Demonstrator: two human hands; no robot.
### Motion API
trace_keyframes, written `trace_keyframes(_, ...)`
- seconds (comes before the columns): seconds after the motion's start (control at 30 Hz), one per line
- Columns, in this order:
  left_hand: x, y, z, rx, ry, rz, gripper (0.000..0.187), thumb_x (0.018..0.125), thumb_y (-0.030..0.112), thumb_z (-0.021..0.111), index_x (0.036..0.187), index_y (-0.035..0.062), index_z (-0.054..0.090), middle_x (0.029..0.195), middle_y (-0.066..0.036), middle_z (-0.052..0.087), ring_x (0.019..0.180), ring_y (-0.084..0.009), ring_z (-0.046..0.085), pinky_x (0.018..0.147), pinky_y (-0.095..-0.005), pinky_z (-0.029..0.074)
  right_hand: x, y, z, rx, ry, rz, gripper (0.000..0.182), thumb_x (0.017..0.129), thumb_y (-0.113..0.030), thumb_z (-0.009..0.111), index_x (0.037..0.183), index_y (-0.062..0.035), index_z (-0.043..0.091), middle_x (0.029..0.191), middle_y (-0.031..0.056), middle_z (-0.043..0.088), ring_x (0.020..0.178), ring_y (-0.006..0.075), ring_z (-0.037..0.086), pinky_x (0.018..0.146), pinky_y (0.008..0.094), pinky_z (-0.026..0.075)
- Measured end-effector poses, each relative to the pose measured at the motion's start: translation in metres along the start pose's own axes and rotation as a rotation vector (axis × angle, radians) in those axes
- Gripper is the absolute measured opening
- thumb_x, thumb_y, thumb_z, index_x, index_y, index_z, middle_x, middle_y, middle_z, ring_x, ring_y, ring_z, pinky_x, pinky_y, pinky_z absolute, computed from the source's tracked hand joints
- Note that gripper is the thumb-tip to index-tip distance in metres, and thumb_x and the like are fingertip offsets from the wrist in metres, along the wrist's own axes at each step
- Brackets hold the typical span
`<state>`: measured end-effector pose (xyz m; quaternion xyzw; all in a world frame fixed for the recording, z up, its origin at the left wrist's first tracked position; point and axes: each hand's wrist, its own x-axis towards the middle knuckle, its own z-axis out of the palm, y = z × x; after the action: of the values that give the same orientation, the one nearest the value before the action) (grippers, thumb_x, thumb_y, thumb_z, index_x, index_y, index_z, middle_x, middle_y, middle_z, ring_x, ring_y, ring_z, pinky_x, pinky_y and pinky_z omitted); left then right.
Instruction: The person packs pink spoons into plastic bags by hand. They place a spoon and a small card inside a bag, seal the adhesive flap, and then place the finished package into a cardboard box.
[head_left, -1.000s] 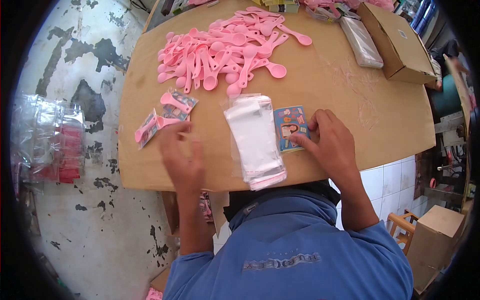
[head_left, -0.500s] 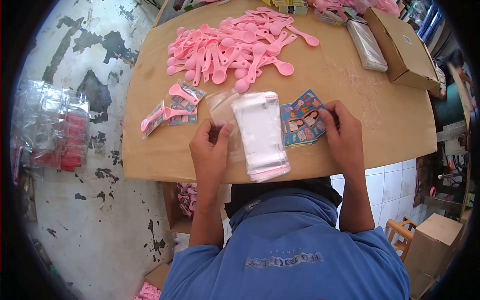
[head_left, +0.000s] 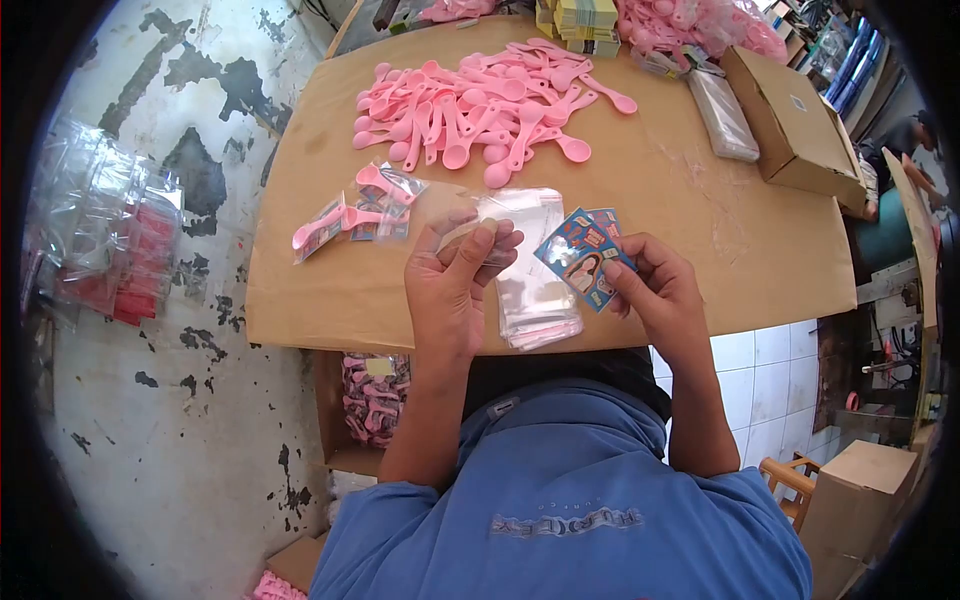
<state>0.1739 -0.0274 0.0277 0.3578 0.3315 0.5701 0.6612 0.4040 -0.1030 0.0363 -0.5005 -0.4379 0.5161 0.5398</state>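
1. A printed card (head_left: 583, 262), blue with small pictures on it, is pinched at its lower right corner by the right hand (head_left: 655, 295), thumb on top and fingers curled beneath. It is lifted off the table (head_left: 700, 200) and tilted, just right of the stack of bags; a second card edge shows behind it, so at least two cards are in that grip.
2. The left hand (head_left: 450, 285) pinches one clear bag (head_left: 470, 225) between thumb and fingers, holding it raised above the table, just left of the card.
3. Between and under the two hands lies one stack of clear bags (head_left: 535, 290), near the table's front edge; the number of bags in it cannot be counted.
4. Left of the hands lie packed spoons (head_left: 355, 215), each in a clear bag with a card: about three packs, overlapping.
5. Farther back is one loose heap of pink spoons (head_left: 480, 105), several dozen, too tangled to count.
6. At the far right of the table stands one cardboard box (head_left: 795, 125), with one flat wrapped bundle (head_left: 720, 112) just beside it.
7. On the floor to the left lies one pile of clear packets (head_left: 100, 230) with red contents.
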Motion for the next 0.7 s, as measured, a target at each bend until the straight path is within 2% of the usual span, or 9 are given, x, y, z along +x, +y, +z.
trace_keyframes(0.1, -0.005, -0.001, 0.005, -0.042, -0.058, 0.019, 0.038, 0.101, 0.009, 0.070, 0.133, -0.0021, 0.053, 0.116, -0.025, 0.074, 0.109, -0.0320, 0.074, 0.088, -0.0379, 0.064, -0.003, -0.004, 0.009, 0.023, 0.040, -0.080, 0.020, 0.103, -0.015, 0.069, 0.114, 0.0015, 0.066, 0.085, 0.0018, 0.068, 0.068, 0.0056, 0.061, 0.062, 0.0217, 0.049)
trace_keyframes(0.2, -0.012, 0.001, 0.016, -0.083, -0.030, 0.013, 0.039, 0.101, 0.008, 0.070, 0.133, -0.0037, 0.053, 0.115, -0.025, 0.075, 0.110, -0.0303, 0.074, 0.088, -0.0376, 0.064, -0.002, -0.006, 0.018, 0.042, 0.065, -0.112, 0.020, 0.102, -0.014, 0.070, 0.115, 0.0016, 0.067, 0.084, 0.0017, 0.069, 0.069, 0.0056, 0.062, 0.062, 0.0221, 0.049)
trace_keyframes(0.3, -0.016, -0.004, 0.017, -0.091, -0.030, 0.037, 0.037, 0.101, 0.008, 0.069, 0.132, -0.0046, 0.054, 0.119, -0.026, 0.072, 0.109, -0.0291, 0.074, 0.091, -0.0394, 0.064, -0.006, 0.000, 0.021, -0.017, -0.025, -0.091, 0.021, 0.102, -0.014, 0.070, 0.116, 0.0013, 0.069, 0.085, 0.0017, 0.069, 0.070, 0.0056, 0.062, 0.062, 0.0224, 0.050)
trace_keyframes(0.43, -0.021, -0.007, 0.014, -0.059, -0.102, 0.033, 0.033, 0.101, 0.006, 0.068, 0.129, -0.0050, 0.057, 0.117, -0.022, 0.072, 0.107, -0.0245, 0.074, 0.089, -0.0373, 0.065, -0.015, -0.010, 0.024, -0.171, -0.044, -0.055, 0.024, 0.100, -0.013, 0.072, 0.118, 0.0016, 0.069, 0.084, 0.0021, 0.070, 0.069, 0.0062, 0.063, 0.064, 0.0229, 0.051)
trace_keyframes(0.6, -0.032, -0.003, 0.021, -0.064, -0.094, 0.082, 0.028, 0.100, 0.003, 0.068, 0.126, -0.0043, 0.060, 0.110, -0.015, 0.073, 0.101, -0.0198, 0.075, 0.084, -0.0333, 0.066, -0.020, -0.011, 0.023, -0.032, -0.007, -0.104, 0.022, 0.100, -0.013, 0.073, 0.115, 0.0014, 0.066, 0.086, 0.0032, 0.069, 0.072, 0.0078, 0.065, 0.066, 0.0234, 0.052)
trace_keyframes(0.7, -0.032, -0.002, 0.023, -0.009, -0.055, 0.129, 0.031, 0.099, 0.003, 0.070, 0.127, -0.0037, 0.060, 0.110, -0.016, 0.074, 0.100, -0.0206, 0.075, 0.083, -0.0324, 0.066, -0.026, -0.014, 0.022, -0.017, 0.029, -0.123, 0.020, 0.100, -0.013, 0.072, 0.113, 0.0006, 0.065, 0.086, 0.0035, 0.069, 0.074, 0.0079, 0.064, 0.066, 0.0235, 0.052)
